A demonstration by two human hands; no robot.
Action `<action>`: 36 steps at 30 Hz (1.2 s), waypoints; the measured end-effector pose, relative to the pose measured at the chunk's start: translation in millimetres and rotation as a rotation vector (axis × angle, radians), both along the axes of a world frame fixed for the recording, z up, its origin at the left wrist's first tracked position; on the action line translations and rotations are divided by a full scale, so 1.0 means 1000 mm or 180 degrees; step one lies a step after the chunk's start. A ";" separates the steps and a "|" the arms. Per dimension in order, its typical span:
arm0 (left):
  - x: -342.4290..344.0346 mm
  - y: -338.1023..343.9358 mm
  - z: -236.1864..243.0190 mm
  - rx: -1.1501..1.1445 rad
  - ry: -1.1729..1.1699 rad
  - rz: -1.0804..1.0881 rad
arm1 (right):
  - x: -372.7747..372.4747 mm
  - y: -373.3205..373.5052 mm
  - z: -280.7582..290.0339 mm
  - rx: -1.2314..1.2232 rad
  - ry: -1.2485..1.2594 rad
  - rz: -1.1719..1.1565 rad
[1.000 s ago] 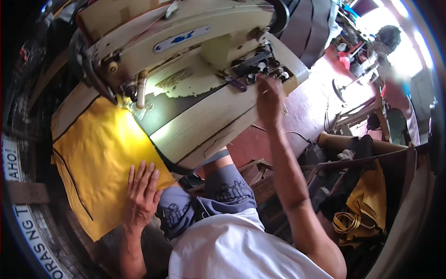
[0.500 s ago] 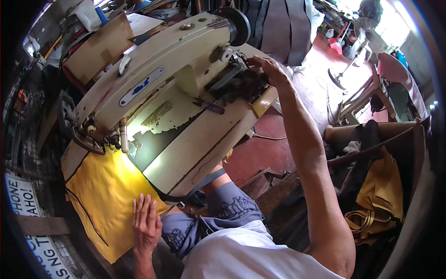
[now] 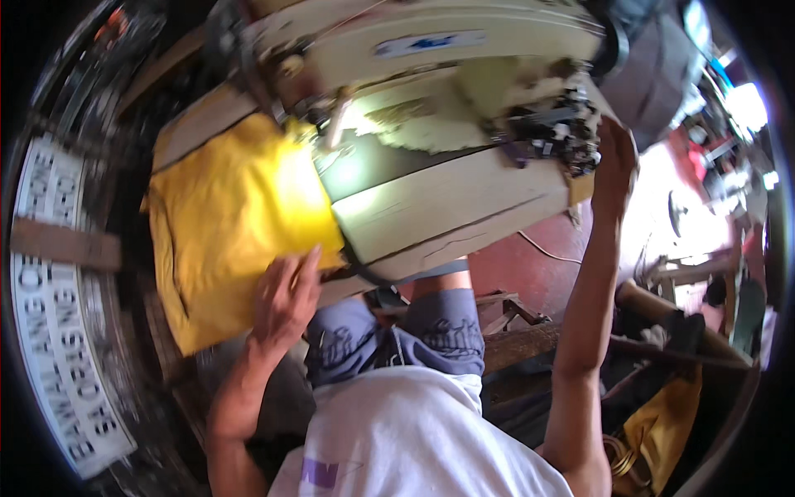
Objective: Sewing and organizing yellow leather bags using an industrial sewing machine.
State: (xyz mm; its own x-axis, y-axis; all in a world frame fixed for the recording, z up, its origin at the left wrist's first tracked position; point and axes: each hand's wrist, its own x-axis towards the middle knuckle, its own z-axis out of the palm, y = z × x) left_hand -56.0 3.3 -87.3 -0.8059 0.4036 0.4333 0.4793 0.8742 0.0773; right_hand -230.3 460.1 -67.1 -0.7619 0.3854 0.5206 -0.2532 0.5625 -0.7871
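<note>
Saw a sewing machine [image 3: 431, 51] at twelve o'clock on the bench [image 3: 451, 219], dark parts [image 3: 559, 132] at two. Could not tell the state of the blurred right grip [image 3: 614, 164] alongside. Found rumpled, brightly lit yellow cloth [image 3: 236, 215] at nine, under the loosely spread left grip [image 3: 286, 303].

To your right, a red floor [image 3: 534, 269] stretches toward white glare. Beyond it, a bright patch [image 3: 747, 108] shows at the upper right, too washed out for you to tell window from doorway. A wooden frame [image 3: 700, 269] stands near the glare. On your left, a brown plank [image 3: 66, 243] crosses a white lettered sign [image 3: 51, 331], with dark, blurred surroundings.
</note>
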 end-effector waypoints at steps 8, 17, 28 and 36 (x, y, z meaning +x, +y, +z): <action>-0.022 -0.003 0.014 0.1585 -0.0417 0.0596 | 0.127 -0.252 -0.034 0.1096 -0.0783 0.1783; -0.036 -0.030 0.015 0.2854 -0.1589 0.0593 | 0.140 -0.285 -0.022 0.1097 -0.1155 0.1737; -0.026 -0.018 0.029 0.1017 -0.1431 -0.0456 | 0.140 -0.281 -0.024 0.1322 -0.0967 0.1868; -0.026 -0.013 0.033 0.0336 -0.1447 -0.0860 | 0.133 -0.272 -0.029 0.1672 -0.0511 0.2182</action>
